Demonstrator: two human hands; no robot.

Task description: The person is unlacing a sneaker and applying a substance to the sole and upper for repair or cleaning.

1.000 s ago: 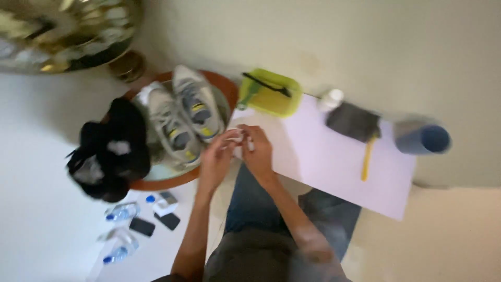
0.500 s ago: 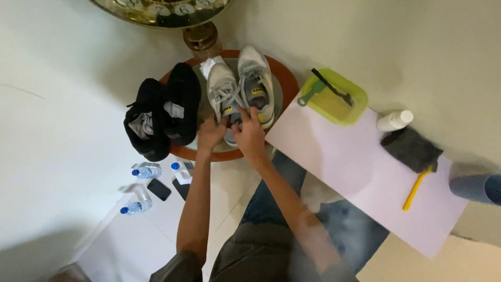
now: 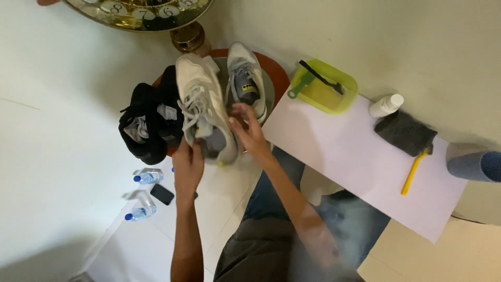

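Note:
A grey and white sneaker with loose laces is lifted above a round brown tray. My left hand grips its heel end from below. My right hand holds its right side with fingers spread along the sole. The matching second sneaker still lies on the tray, with a pair of black shoes to the left of it.
A white sheet lies to the right with a yellow-green tub holding a brush, a white bottle, a dark cloth and a yellow brush. Small water bottles and a phone lie on the floor. Another person's foot is at right.
Both hands have taken one grey sneaker off the tray and lifted it toward me. The view has shifted slightly.

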